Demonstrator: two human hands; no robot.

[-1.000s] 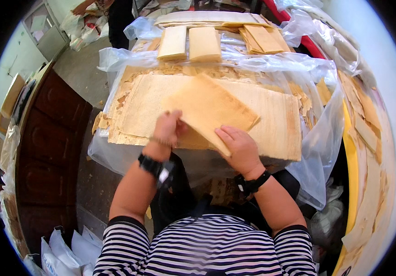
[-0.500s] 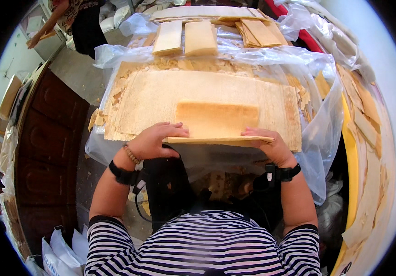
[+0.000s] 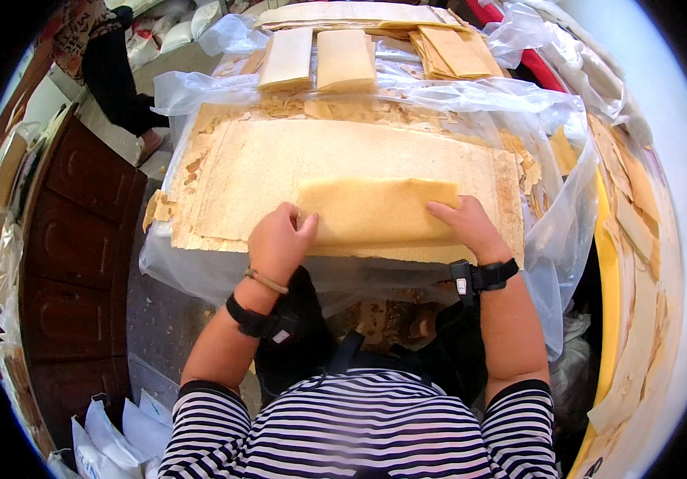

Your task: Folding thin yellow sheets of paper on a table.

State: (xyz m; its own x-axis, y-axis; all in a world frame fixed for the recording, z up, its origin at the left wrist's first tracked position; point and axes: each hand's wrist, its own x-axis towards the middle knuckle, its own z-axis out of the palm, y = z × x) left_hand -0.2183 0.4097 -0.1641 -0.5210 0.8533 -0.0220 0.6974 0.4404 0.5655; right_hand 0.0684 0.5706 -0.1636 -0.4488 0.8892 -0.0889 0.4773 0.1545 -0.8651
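Note:
A thin, pale-yellow folded sheet point(image 3: 379, 209) lies near the front of a larger cream sheet or board point(image 3: 279, 152), which spans the table. My left hand point(image 3: 281, 238) is closed at the folded sheet's left end, its thumb along the edge. At the other end my right hand point(image 3: 473, 227) pinches the sheet, thumb on top and fingers mostly hidden behind or under it. Its front edge rests close to the board's near edge.
Farther back stand a white-topped stack point(image 3: 286, 57), a yellow stack point(image 3: 346, 60) and fanned sheets point(image 3: 459, 53). Clear plastic film point(image 3: 555, 263) drapes the table. Dark wooden cabinets point(image 3: 84, 231) line the left side; sheet scraps point(image 3: 635, 319) lie at right. Another person point(image 3: 112, 72) stands at far left.
The sheet's front flap has turned up and over, away from the board's near edge. My hands have shifted from its front corners to its two ends. The other person has moved left.

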